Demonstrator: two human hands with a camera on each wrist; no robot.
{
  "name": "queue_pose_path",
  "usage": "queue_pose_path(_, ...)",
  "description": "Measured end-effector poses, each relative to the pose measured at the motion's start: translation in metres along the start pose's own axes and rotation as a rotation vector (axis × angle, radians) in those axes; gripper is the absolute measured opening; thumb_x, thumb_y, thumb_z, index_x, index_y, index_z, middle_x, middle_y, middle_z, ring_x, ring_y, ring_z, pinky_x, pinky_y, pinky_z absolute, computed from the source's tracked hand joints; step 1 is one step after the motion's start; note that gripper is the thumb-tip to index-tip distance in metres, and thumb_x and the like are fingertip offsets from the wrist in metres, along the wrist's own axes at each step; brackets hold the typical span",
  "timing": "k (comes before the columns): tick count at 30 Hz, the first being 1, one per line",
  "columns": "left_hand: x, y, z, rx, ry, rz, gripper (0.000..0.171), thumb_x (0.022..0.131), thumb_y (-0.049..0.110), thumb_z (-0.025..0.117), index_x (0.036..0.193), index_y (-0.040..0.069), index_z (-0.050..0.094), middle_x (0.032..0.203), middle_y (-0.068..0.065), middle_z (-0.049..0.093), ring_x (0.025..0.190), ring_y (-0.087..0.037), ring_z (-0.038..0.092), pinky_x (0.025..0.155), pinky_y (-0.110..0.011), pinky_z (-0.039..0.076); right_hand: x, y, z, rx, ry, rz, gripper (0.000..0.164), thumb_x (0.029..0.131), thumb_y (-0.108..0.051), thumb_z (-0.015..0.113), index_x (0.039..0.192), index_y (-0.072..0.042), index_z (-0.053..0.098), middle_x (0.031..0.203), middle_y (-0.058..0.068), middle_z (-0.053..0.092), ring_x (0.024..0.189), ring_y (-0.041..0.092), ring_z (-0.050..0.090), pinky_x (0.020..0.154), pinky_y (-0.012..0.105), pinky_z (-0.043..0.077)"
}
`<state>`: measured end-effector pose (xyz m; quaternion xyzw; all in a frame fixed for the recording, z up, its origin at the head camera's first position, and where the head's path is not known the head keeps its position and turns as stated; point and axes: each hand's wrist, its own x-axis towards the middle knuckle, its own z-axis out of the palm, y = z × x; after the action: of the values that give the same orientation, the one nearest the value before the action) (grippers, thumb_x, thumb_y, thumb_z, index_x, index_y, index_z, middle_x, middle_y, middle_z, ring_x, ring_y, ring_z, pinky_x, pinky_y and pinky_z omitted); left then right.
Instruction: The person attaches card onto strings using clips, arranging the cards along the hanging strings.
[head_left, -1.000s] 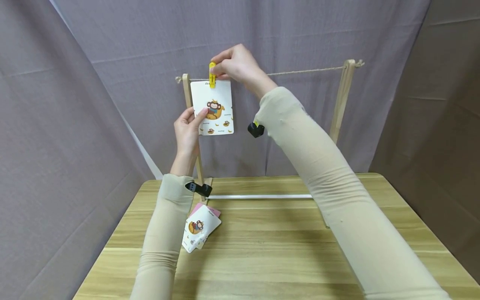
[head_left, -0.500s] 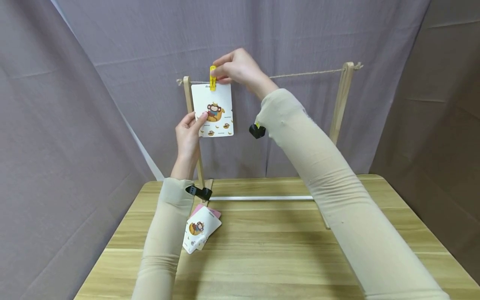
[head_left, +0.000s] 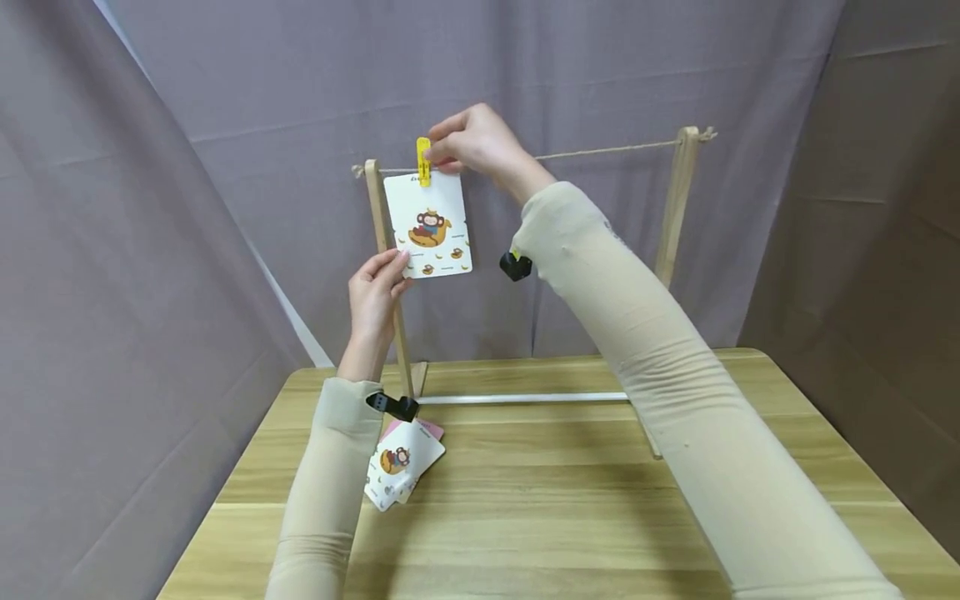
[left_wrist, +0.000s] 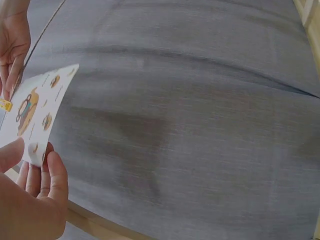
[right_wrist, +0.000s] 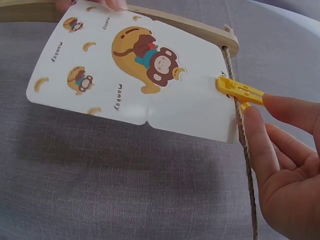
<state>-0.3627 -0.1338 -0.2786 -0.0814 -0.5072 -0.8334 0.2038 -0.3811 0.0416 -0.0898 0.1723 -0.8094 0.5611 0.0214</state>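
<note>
Card (head_left: 435, 227) appears clipped to rope (head_left: 607, 152), left hand (head_left: 375, 296) pinching its lower corner, right hand (head_left: 486, 148) gripping yellow clip (head_left: 423, 163), while tabletop cards (head_left: 405, 462) lie unhung.

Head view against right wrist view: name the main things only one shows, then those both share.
Head only: the table, the card pile on it, the white bar and the right post. Right wrist only: legible "monkey" lettering, too small to read from the head. Both: the card, clip, rope, left post, right hand pinching the clip, and left hand, only partly seen from the wrist.
</note>
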Motion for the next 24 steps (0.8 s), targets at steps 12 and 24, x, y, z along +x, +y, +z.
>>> queue_pose_path(12, -0.009, -0.013, -0.021, 0.049, -0.045, -0.073, 0.006, 0.093, 0.006, 0.072, 0.098, 0.003, 0.070, 0.084, -0.007, 0.073, 0.075, -0.016, 0.070, 0.078, -0.029, 0.059, -0.004, 0.008, -0.009, 0.005, 0.049, -0.025, 0.044, 0.093, -0.005, 0.069, 0.136, -0.001, 0.061, 0.132, 0.011, 0.065, 0.110, 0.020, 0.067, 0.084, 0.021, 0.055)
queue_pose_path(24, -0.014, -0.011, -0.038, 0.142, -0.111, -0.079, 0.008, 0.094, 0.007, 0.071, 0.100, 0.002, 0.069, 0.089, -0.007, 0.074, 0.083, -0.021, 0.072, 0.086, -0.035, 0.058, -0.014, 0.016, -0.031, 0.083, 0.098, -0.066, 0.042, 0.092, 0.000, 0.068, 0.134, 0.001, 0.062, 0.132, 0.014, 0.065, 0.113, 0.026, 0.066, 0.086, 0.023, 0.055)
